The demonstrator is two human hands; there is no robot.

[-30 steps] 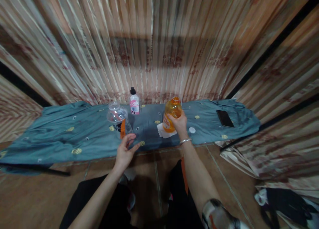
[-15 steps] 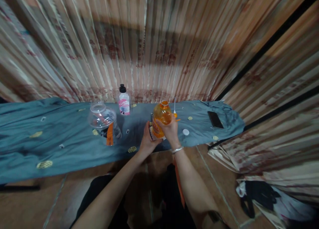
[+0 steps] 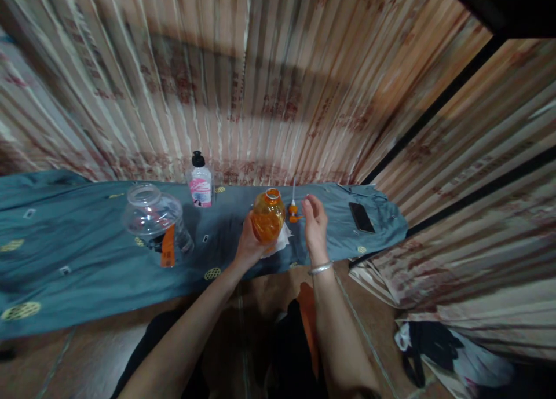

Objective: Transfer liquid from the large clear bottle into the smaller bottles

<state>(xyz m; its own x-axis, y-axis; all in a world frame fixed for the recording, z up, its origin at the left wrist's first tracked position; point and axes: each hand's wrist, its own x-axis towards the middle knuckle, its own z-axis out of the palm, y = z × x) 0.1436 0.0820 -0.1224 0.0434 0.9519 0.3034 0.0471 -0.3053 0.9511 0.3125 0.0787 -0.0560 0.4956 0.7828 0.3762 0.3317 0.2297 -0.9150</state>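
Both my hands are apart from each other: my left hand [image 3: 251, 244] is wrapped round the near left side of an amber bottle [image 3: 269, 216], and my right hand [image 3: 315, 222] is half open, fingers loosely curved, just beside an orange pump head [image 3: 293, 211]. I cannot tell whether they touch it.

The bottle is see-through, smooth and round-shouldered, its short neck uncovered and facing up. It is near the front edge, over soft blue-green cloth [image 3: 95, 242], beside crinkled white paper [image 3: 282, 241]; its base is hidden from me. A slender pale tube [image 3: 294, 189] runs from the pump towards the pleated, striped curtain [image 3: 217, 86]. Well to the left stands a wide-bellied, glossy clear jar [image 3: 150, 216] with an orange strip, and behind it, a black-capped bottle [image 3: 200, 187].
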